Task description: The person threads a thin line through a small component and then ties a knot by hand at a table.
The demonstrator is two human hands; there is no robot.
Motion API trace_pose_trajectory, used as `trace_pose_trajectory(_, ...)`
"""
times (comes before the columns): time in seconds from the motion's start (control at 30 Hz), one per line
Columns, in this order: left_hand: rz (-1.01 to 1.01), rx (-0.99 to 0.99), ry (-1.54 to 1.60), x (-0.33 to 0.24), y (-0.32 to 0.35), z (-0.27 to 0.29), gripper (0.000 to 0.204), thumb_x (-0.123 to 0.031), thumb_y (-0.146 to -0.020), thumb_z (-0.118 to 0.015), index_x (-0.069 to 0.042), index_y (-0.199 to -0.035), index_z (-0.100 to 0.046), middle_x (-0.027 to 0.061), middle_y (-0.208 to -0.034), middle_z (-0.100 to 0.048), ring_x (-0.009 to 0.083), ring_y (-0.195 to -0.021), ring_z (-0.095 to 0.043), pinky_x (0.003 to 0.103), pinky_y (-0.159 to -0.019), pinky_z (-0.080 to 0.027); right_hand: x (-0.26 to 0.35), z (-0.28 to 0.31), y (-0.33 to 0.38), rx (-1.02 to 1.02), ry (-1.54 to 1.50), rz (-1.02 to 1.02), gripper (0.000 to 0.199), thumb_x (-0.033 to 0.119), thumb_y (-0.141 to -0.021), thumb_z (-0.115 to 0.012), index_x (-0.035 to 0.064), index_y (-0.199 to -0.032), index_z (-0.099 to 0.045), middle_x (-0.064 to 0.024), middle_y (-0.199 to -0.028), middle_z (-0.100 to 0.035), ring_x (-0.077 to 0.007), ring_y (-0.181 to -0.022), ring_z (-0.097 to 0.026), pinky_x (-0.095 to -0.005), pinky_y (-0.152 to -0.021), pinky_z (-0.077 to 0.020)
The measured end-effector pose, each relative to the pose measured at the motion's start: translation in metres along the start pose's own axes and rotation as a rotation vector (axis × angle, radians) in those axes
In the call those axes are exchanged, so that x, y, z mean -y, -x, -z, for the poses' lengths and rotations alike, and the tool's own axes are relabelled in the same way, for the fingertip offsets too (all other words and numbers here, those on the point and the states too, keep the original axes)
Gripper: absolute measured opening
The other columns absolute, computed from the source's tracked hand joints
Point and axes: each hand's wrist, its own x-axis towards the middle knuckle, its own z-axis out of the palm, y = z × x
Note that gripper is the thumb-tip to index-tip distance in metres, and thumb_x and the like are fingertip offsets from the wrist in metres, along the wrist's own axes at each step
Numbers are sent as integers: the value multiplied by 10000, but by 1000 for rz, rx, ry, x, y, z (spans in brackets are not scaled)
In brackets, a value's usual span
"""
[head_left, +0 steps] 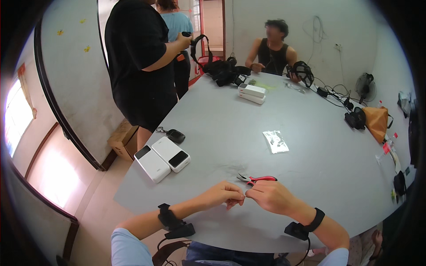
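My left hand and my right hand meet fingertip to fingertip just above the grey table, near its front edge. The fingers of both are pinched together around something too small to make out. Each wrist wears a black strap with a small black device. Red-handled pliers lie on the table just beyond my fingertips, untouched. A small clear plastic bag lies farther out, toward the middle of the table.
Two white power banks and a black key fob lie at the left edge. Two more white power banks, black headsets and cables sit at the far end. An orange bag is right. One person stands left; another sits opposite.
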Motion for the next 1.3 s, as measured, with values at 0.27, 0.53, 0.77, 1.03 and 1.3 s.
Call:
trace_pose_trajectory(0.27, -33, 26, -122, 2, 1, -2, 216, -149, -868, -541, 10, -748, -624, 32, -649, -565, 99, -574, -494, 230, -566, -400, 2, 7, 1, 93, -43, -8, 120, -24, -673, -528, 52, -765, -521, -54, -706, -492, -219, -712, -497, -331, -614, -428)
trace_pose_trajectory(0.53, -37, 9, 19, 0, 10, -7, 204, -173, -887, -531, 0, -801, -596, 32, -720, -573, 113, -653, -552, 235, -644, -448, -1, 15, 13, 35, -131, -154, 35, 30, -755, -539, 50, -781, -528, -74, -681, -509, -261, -684, -518, -375, -600, -429)
trace_pose_trajectory(0.77, -97, -118, 155, 2, 24, -1, 221, -190, -905, -510, -27, -764, -557, 48, -742, -565, 141, -697, -569, 276, -681, -471, -57, 40, 13, -184, -190, -650, 119, 85, -825, -546, 2, -741, -549, -118, -556, -533, -248, -463, -456, -315, -471, -380)
trace_pose_trajectory(1.03, -129, -221, 226, 7, 36, 9, 223, -215, -892, -536, -35, -768, -579, 36, -732, -562, 133, -679, -561, 276, -660, -477, -168, 46, 33, -472, -273, -951, 125, 100, -772, -580, -2, -709, -618, -43, -553, -575, -87, -458, -501, -233, -434, -382)
trace_pose_trajectory(1.3, -98, -233, 185, 2, 36, 2, 207, -178, -899, -519, -19, -778, -571, 45, -741, -552, 142, -700, -559, 278, -671, -471, -258, 35, 49, -747, -312, -1292, 178, 177, -774, -613, 1, -778, -635, -72, -649, -621, -140, -505, -576, -279, -505, -473)
